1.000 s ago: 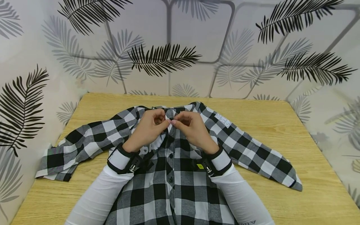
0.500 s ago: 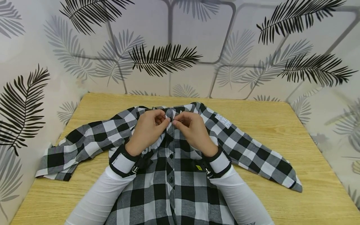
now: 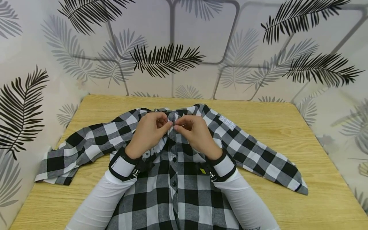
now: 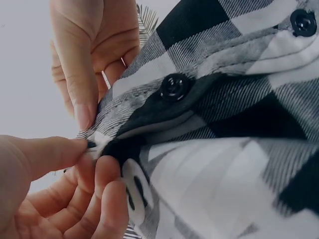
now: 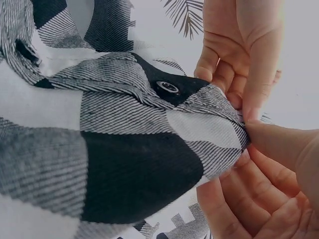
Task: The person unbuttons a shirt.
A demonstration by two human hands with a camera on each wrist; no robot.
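Observation:
A black, grey and white plaid shirt [image 3: 192,201] lies face up, collar away from me. My left hand [image 3: 148,134] pinches the front edge just below the collar between thumb and fingers. Opposite it, my right hand [image 3: 199,134] pinches the same spot, the two thumb tips almost meeting. In the left wrist view a dark button [image 4: 175,87] sits on the raised placket near the fingers, with another button [image 4: 303,23] farther along. The right wrist view shows a button [image 5: 167,87] on the strip beside the pinch. What lies between the fingertips is mostly hidden.
The shirt's left-hand sleeve [image 3: 86,145] and right-hand sleeve [image 3: 267,159] spread across the wooden table [image 3: 313,207]. Behind the table stands a leaf-patterned wall [image 3: 189,80]. Straps with small devices sit on both wrists, above white sleeves.
Both hands stay at the top of the placket with only small finger movements. The fingertips are slightly closer together than half a second ago. The shirt lies as before.

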